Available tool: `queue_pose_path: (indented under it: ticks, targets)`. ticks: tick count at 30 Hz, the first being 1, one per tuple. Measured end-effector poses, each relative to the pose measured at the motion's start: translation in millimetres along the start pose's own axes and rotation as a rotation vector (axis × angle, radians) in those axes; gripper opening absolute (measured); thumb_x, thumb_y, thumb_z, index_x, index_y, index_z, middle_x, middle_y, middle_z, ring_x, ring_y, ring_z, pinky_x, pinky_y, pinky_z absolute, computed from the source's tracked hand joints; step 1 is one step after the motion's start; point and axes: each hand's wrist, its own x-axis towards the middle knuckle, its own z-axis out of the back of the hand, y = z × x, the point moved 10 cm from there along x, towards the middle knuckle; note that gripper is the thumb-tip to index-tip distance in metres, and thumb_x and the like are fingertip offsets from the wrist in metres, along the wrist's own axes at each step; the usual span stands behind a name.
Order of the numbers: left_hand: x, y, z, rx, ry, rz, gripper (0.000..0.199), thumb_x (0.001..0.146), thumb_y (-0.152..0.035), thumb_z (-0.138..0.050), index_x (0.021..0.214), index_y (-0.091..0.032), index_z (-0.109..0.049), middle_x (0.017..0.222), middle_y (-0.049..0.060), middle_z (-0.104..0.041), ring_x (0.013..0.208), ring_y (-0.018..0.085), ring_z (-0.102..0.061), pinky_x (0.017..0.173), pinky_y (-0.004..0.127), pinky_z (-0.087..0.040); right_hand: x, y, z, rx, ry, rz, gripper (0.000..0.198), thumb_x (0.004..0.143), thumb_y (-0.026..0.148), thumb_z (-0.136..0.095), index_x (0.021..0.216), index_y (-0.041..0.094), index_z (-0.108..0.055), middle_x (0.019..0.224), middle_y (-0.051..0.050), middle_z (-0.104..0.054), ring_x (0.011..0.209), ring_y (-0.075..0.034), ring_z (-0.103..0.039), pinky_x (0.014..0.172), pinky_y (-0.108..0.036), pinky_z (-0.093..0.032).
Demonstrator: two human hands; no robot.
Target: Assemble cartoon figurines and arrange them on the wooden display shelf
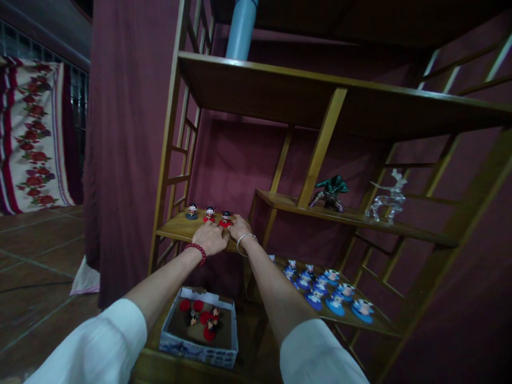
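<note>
Three small doll figurines with black hair stand in a row on a low wooden shelf. The left figurine (pixel 192 211) has a dark base; the middle figurine (pixel 209 214) and the right figurine (pixel 226 218) have red ones. My left hand (pixel 212 238), with a red bead bracelet, is closed at the front of the right figurine, fingertips partly hidden. From the other side, my right hand (pixel 240 228), wearing a silver bangle, has its fingers curled against the same figurine's base. Below, an open cardboard box (pixel 196 349) contains several more red-based figurines (pixel 209 323), lying tipped over.
Several blue-based figurines (pixel 320 287) fill a lower right shelf (pixel 380 324). Above them, a dark green figure (pixel 332 192) and a clear glass deer (pixel 388 198) stand on a raised shelf. A wooden divider (pixel 323 146) rises beside them. A blue cylinder (pixel 241 31) is on top.
</note>
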Motion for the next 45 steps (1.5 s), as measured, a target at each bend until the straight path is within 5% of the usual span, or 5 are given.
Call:
queue_pose_path:
  ticks: [16, 26, 34, 45]
  targets:
    - [-23.3, 1.2, 15.7, -0.063, -0.081, 0.052, 0.027, 0.077, -0.026, -0.037, 0.087, -0.021, -0.061, 0.086, 0.006, -0.063, 0.087, 0.018, -0.054, 0.074, 0.027, -0.041, -41.6, 16.3, 16.1, 0.047, 0.003, 0.013, 0.042, 0.068, 0.018, -0.051, 0.11, 0.017, -0.047, 0.099, -0.005, -0.061, 0.087, -0.014, -0.057, 0.074, -0.021, -0.043]
    - [-46.5, -14.7, 24.7, -0.168, -0.074, -0.029, 0.028, 0.077, -0.018, -0.037, 0.093, -0.021, -0.06, 0.091, 0.004, -0.062, 0.089, 0.016, -0.052, 0.079, 0.026, -0.04, -78.9, 33.2, 34.4, 0.011, -0.016, 0.05, 0.021, 0.072, 0.022, -0.047, 0.089, 0.023, -0.059, 0.086, 0.0, -0.065, 0.082, -0.014, -0.058, 0.072, -0.023, -0.043]
    - [-66.9, -25.1, 32.6, -0.219, -0.141, -0.132, 0.032, 0.075, -0.01, -0.036, 0.097, -0.019, -0.059, 0.095, 0.004, -0.062, 0.092, 0.014, -0.051, 0.086, 0.025, -0.037, -91.6, 36.4, 29.8, 0.135, -0.004, 0.144, 0.021, 0.072, 0.018, -0.046, 0.09, 0.02, -0.058, 0.083, 0.0, -0.065, 0.077, -0.01, -0.059, 0.072, -0.021, -0.045]
    - [-93.8, -29.1, 30.6, -0.188, -0.14, -0.093, 0.036, 0.074, -0.008, -0.033, 0.099, -0.018, -0.058, 0.101, 0.004, -0.058, 0.098, 0.015, -0.046, 0.09, 0.027, -0.036, -123.9, 35.4, 26.3, 0.332, -0.009, 0.176, 0.023, 0.074, 0.014, -0.04, 0.089, 0.018, -0.058, 0.082, 0.0, -0.066, 0.074, -0.008, -0.061, 0.072, -0.02, -0.046]
